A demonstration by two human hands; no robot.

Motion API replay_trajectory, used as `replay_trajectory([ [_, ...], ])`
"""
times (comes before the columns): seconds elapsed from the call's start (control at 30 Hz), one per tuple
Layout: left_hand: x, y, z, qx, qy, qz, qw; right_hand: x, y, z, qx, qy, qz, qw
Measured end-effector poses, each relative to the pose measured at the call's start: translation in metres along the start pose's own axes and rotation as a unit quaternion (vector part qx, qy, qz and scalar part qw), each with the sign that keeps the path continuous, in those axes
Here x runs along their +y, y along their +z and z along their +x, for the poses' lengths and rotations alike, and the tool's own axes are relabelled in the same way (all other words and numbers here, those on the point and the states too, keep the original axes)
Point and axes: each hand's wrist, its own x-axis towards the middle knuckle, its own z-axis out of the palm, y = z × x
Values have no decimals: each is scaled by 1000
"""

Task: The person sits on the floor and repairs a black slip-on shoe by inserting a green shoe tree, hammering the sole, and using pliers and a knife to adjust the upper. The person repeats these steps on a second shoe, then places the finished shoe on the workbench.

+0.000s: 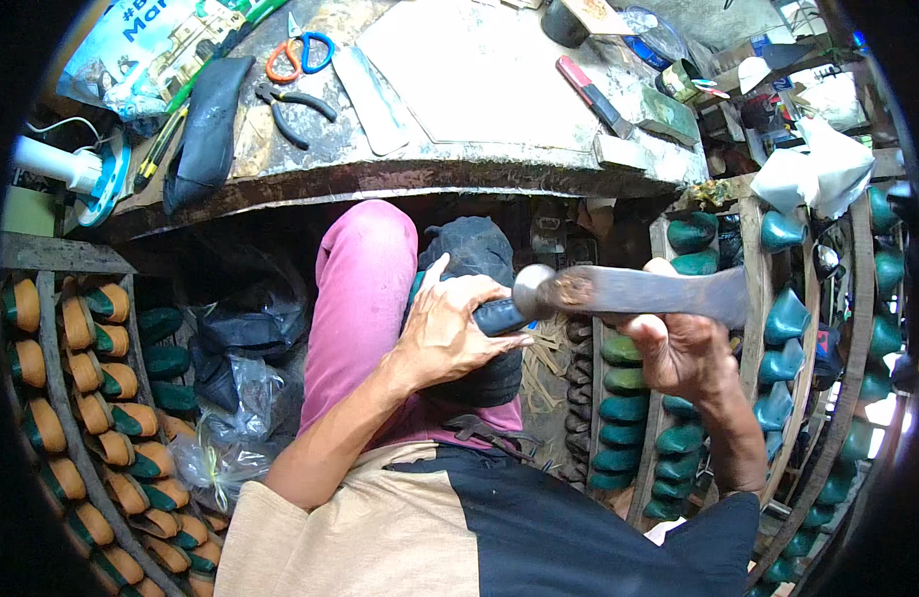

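Note:
My left hand (454,328) is closed round a dark, rounded piece (499,316) that looks like part of a shoe, held over my lap; the fingers hide much of it. My right hand (678,358) grips a hammer (668,291) with a round metal face and a long flat tail, slightly blurred. The wood in its head shows, but most of the handle is hidden. The round face hangs right beside the dark piece; whether they touch I cannot tell. Beneath my left hand lies a black padded bundle (469,249) against my pink-trousered leg (365,259).
On the workbench (459,159) ahead lie scissors (300,58), pliers (295,111), a black shoe-shaped piece (205,124) and a red-and-black tool (591,95). Wooden racks hold tan-and-green shoes (46,423) at left and green shoe lasts (623,435) at right. Plastic bags (245,398) sit beside my leg.

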Motion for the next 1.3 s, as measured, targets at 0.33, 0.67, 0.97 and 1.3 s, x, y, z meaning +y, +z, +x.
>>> replay_trajectory([
  [0.33,17,-64,-28,-78,-48,-23,996,-11,47,-6,45,-16,57,997],
  [0.67,10,-67,-44,-14,-25,-143,989,-15,76,-21,69,6,40,997],
  [0.97,4,-67,-63,-9,-18,-163,986,-35,115,-61,107,164,240,951],
  [1.3,2,-54,-74,-8,-20,-155,988,-32,137,-97,38,180,244,952],
])
